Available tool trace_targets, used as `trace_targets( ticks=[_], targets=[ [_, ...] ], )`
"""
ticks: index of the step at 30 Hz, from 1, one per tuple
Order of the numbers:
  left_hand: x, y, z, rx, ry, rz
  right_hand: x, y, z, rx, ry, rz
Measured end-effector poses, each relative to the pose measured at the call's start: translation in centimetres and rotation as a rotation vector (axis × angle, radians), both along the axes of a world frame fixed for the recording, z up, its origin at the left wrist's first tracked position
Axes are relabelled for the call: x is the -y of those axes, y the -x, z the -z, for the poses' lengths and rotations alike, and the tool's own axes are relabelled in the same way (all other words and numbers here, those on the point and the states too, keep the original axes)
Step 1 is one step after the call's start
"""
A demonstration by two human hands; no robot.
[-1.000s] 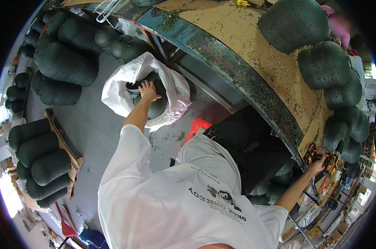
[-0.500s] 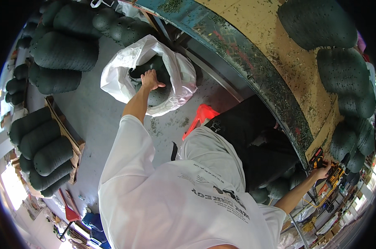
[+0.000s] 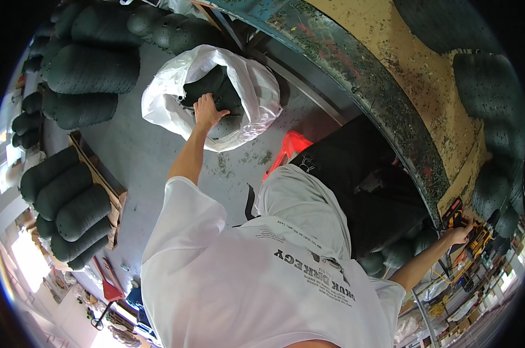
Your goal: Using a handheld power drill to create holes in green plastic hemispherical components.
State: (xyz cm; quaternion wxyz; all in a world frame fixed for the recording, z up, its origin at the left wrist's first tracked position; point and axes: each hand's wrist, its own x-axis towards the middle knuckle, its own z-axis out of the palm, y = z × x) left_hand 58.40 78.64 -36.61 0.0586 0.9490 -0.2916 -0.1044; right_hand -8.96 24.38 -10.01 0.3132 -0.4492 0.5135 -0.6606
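My left hand point(image 3: 209, 111) reaches into a white woven sack point(image 3: 256, 119) on the floor. Its thumb is spread and its fingers lie stretched over dark green curved shells point(image 3: 222, 87) inside; the depth of the sack is hidden. Far to the right, at the workbench edge, my right hand point(image 3: 460, 233) is closed round the handle of a yellow and black cordless drill point(image 3: 480, 239). Part of the drill is hidden by the fingers.
A scuffed workbench point(image 3: 384, 75) curves across the right, strewn with dark shavings and bearing stacked shells point(image 3: 487, 87). More stacks point(image 3: 91, 69) stand on the floor at left, some on a wooden pallet point(image 3: 116, 217). A red plastic stool point(image 3: 291, 148) is by my legs.
The whole view has shifted slightly. My left hand sits a little closer to the sack's near rim, and more of the dark shells shows beyond it. My right hand stays at the drill.
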Motion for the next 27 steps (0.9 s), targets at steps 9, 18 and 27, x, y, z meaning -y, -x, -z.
trace_targets(
  ticks=[9, 18, 27],
  targets=[
    [1.3, -3.3, -2.6, -0.249, -0.105, 0.26, -0.3, -0.2, -0.2, 0.022, -0.009, -0.04],
    [0.9, -5.1, -2.5, -0.418, -0.214, 0.319, 0.0, 0.4, 0.3, 0.004, -0.034, -0.016],
    [-1.3, -3.7, -1.8, -0.365, 0.26, 0.255, 0.2, 1.9, 0.2, -0.047, -0.117, -0.147]
  ],
)
